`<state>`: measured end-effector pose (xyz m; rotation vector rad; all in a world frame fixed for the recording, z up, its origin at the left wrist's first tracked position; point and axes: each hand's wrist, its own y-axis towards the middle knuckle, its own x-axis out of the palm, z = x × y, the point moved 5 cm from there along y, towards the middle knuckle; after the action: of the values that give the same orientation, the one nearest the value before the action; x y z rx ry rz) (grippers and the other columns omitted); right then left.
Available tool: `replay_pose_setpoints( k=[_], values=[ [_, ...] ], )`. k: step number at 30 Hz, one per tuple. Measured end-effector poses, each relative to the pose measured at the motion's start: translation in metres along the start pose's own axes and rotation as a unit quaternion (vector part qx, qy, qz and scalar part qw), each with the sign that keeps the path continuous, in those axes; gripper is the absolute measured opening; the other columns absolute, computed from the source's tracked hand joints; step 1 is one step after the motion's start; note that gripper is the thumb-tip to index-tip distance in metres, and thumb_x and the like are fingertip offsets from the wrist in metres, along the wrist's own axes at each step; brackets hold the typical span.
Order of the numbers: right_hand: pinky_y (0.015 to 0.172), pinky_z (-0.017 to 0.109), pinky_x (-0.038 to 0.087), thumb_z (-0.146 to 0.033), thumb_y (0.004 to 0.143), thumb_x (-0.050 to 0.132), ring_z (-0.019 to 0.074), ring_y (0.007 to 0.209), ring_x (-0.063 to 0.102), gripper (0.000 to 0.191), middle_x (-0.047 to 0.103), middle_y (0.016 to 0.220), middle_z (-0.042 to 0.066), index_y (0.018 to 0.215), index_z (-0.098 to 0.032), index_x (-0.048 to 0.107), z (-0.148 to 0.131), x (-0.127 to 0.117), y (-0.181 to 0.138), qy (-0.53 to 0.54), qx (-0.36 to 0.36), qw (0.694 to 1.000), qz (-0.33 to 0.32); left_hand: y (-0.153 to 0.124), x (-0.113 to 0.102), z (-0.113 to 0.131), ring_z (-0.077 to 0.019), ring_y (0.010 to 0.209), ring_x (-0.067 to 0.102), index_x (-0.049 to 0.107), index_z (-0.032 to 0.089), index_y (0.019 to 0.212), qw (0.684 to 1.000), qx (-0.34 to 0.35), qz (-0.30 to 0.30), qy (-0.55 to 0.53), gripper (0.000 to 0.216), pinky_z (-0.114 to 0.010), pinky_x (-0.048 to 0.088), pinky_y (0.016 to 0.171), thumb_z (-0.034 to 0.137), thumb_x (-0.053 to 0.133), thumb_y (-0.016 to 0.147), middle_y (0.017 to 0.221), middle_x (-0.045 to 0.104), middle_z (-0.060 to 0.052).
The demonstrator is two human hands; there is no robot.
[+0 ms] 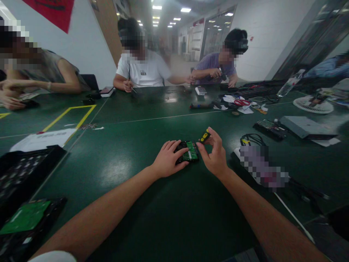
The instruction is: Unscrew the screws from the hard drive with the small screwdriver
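Note:
A hard drive (193,154) with a green circuit board facing up lies on the green table in front of me. My left hand (170,157) grips its left end, thumb along the near edge and fingers over the top and far side. In my right hand (215,154) is a screwdriver (204,135) with a black and yellow handle, pinched between thumb and fingers above the drive's right end. The screwdriver's shaft and tip cannot be made out.
Left stand a black tray (29,171) of small parts and another drive with a green board (27,218). Right are a power strip with cables (256,167), a grey metal box (308,126), another circuit-board unit (269,129) and a fan (313,104). Several people sit across the table.

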<state>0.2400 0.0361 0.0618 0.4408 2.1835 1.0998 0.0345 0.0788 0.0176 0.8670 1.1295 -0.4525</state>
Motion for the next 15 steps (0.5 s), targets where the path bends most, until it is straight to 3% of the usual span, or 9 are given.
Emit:
replay_pose_setpoints(
  k=[8, 15],
  values=[
    [0.102, 0.05, 0.067, -0.026, 0.106, 0.06, 0.0259, 0.112, 0.077, 0.068, 0.063, 0.153, 0.012, 0.168, -0.034, 0.031, -0.0011, -0.0007, 0.0021, 0.012, 0.0, 1.0, -0.015, 0.0004, -0.0012, 0.0012, -0.0417, 0.151, 0.043, 0.063, 0.028, 0.151, 1.0, -0.002, 0.006, -0.01, 0.06, -0.066, 0.034, 0.125, 0.059, 0.064, 0.1, 0.165, 0.046, -0.016],
    [0.087, 0.046, 0.07, -0.031, 0.1, 0.072, 0.024, 0.098, 0.077, 0.072, 0.064, 0.149, 0.013, 0.163, -0.033, 0.037, 0.0006, -0.0038, 0.0019, -0.032, -0.015, 0.999, 0.024, 0.0001, -0.0001, 0.0008, -0.0422, 0.151, 0.043, 0.061, 0.027, 0.153, 1.0, 0.003, 0.004, -0.005, 0.061, -0.067, 0.034, 0.125, 0.06, 0.061, 0.101, 0.166, 0.044, -0.017]
  ],
)
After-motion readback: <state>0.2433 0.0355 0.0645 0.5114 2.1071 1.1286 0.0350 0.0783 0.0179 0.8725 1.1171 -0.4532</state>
